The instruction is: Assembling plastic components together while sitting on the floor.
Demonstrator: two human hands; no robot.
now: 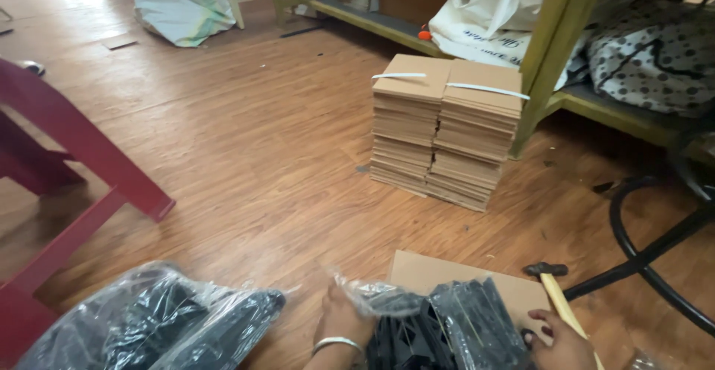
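Observation:
My left hand (pixel 344 324), with a metal bangle on the wrist, grips the crumpled clear plastic (pixel 376 295) wrapped around a bundle of black flat pieces (pixel 454 325) at the bottom middle. My right hand (pixel 560 342) rests on the right side of that bundle, fingers curled on it. The bundle lies on a flat brown cardboard sheet (pixel 432 273). A hammer (pixel 555 288) with a dark head and wooden handle lies just beside my right hand. A second clear bag of black pieces (pixel 160 321) lies to the left on the floor.
Two tall stacks of brown cardboard sheets (pixel 443 128) stand on the wooden floor ahead, against a green shelf leg (pixel 547 57). A red chair frame (pixel 67 184) is on the left. A black curved tube frame (pixel 648 251) is at right. Bags sit under the shelf.

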